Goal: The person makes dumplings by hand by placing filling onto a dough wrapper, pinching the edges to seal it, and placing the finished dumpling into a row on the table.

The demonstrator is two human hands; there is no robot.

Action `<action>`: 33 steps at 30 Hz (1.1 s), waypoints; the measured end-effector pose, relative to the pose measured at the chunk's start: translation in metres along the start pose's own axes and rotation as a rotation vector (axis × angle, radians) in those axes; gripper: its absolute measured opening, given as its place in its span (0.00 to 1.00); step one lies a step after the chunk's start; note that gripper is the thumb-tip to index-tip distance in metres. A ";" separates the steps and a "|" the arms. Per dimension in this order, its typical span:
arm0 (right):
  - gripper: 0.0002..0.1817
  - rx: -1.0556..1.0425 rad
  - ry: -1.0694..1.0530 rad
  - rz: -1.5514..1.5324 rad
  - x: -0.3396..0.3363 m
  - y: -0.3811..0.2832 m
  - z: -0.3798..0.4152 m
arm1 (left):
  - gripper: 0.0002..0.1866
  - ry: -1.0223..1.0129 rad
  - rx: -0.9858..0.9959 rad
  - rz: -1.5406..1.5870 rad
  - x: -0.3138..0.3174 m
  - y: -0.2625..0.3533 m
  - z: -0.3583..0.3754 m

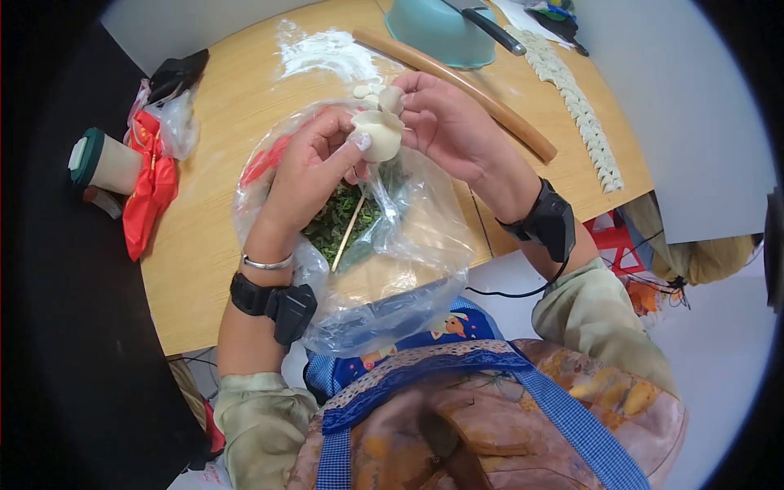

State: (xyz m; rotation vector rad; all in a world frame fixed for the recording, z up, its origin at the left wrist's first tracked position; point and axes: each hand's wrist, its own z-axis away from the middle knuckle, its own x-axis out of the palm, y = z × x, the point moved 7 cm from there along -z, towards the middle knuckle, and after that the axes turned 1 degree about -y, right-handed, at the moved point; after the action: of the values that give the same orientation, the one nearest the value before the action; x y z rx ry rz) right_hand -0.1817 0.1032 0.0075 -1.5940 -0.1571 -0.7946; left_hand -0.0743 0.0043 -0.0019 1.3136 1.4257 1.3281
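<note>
In front of my chest, my left hand (314,159) grips pale, thin dough wrappers (380,140) between thumb and fingers. My right hand (445,122) pinches the raised edge of a wrapper (391,100) just above them, its fingertips close to the left ones. Below both hands lies a clear plastic bag (425,233) spread wide, with chopped green filling (322,237) inside. A thin wooden stick (349,231) rests slanted on the filling. Some small dough pieces (367,90) show just beyond my fingers.
A long rolling pin (490,102) lies diagonally behind my right hand, near scattered flour (327,53). A teal basin (437,33) has a knife (494,31) across it. Folded dumplings (580,114) line the right edge. A lidded cup (114,163) and red bag (151,184) stand left.
</note>
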 end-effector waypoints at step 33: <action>0.09 -0.125 -0.165 0.619 0.007 0.004 0.021 | 0.13 0.022 -0.041 0.122 -0.003 -0.003 -0.002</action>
State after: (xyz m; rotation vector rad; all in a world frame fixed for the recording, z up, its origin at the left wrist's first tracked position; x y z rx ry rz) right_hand -0.1660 0.1190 0.0087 -1.6937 0.2657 -0.1942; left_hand -0.0758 0.0016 -0.0044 1.3808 1.3446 1.4481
